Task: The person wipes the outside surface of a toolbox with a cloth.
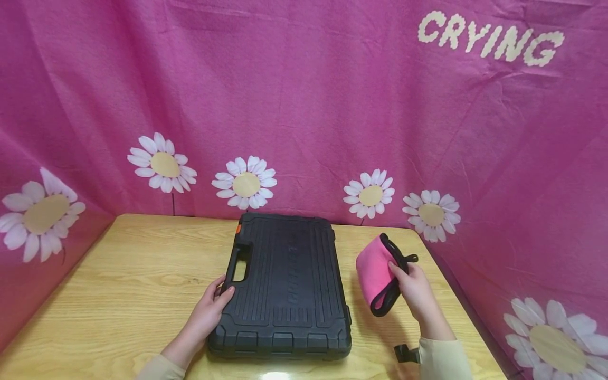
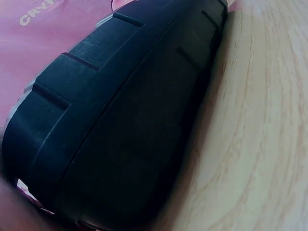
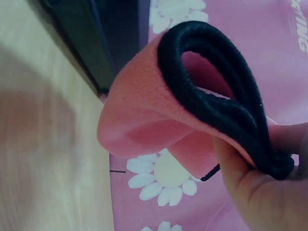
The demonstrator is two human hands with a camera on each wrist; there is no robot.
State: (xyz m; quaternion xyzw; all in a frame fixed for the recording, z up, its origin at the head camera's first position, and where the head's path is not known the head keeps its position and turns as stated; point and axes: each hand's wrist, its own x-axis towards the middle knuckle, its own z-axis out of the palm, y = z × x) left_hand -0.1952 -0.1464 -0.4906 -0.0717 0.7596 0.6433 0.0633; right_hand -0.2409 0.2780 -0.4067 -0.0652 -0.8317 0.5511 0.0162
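A black plastic carrying case [image 1: 285,274] lies flat on the wooden table, its handle opening on the left side. My left hand [image 1: 209,309] grips the case's left edge just below the handle, thumb on top and fingers over the side. In the left wrist view the case's ribbed side wall [image 2: 130,101] fills much of the frame. My right hand [image 1: 418,290] pinches a folded pink fleece piece with black edging [image 1: 375,266] by its trimmed edge, to the right of the case. The right wrist view shows the fleece [image 3: 139,106] hanging with its black-bound opening gaping.
The wooden table [image 1: 119,279] reaches back to a pink curtain [image 1: 304,105] with daisies, which also hangs along both sides. An orange mark [image 1: 238,228] shows on the case's upper left edge. A small black strap piece [image 1: 406,353] sits beside the right sleeve.
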